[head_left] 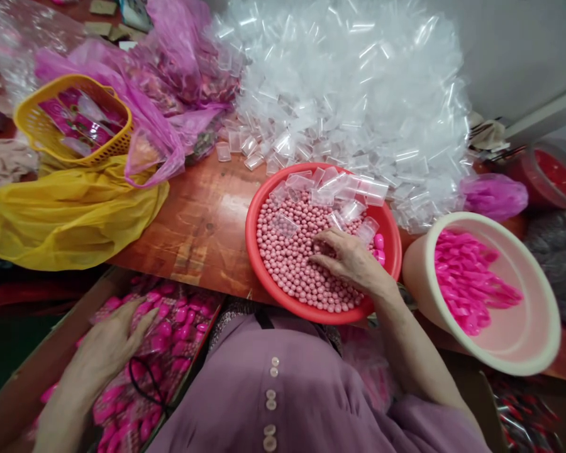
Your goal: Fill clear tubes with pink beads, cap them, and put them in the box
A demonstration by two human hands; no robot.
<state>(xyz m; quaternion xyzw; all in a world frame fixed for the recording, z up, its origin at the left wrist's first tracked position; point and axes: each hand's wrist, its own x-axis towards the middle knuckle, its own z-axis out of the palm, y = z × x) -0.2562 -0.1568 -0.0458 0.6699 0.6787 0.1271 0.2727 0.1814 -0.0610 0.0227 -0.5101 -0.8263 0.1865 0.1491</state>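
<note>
My right hand (346,258) is in a red basin (252,251), its bent fingertips touching a bed of round pink beads (287,264). A gap shows between thumb and forefinger, and nothing is visibly held. Small clear plastic tubes (302,182) lie on the beads along the far side, and a few bright pink pieces (380,242) sit by the right rim. Down at the left, my left hand (110,336) is over a cardboard box (42,352) of glossy bright pink packed pieces (179,321). Its fingers are stretched and apart, with no object seen in them.
A large heap of clear plastic tubes (358,82) rises behind the basin. To the right stands a cream bucket (538,302) with pink strips (466,270). At left are a yellow basket (33,119), a yellow bag (75,214) and a pink plastic bag (174,38).
</note>
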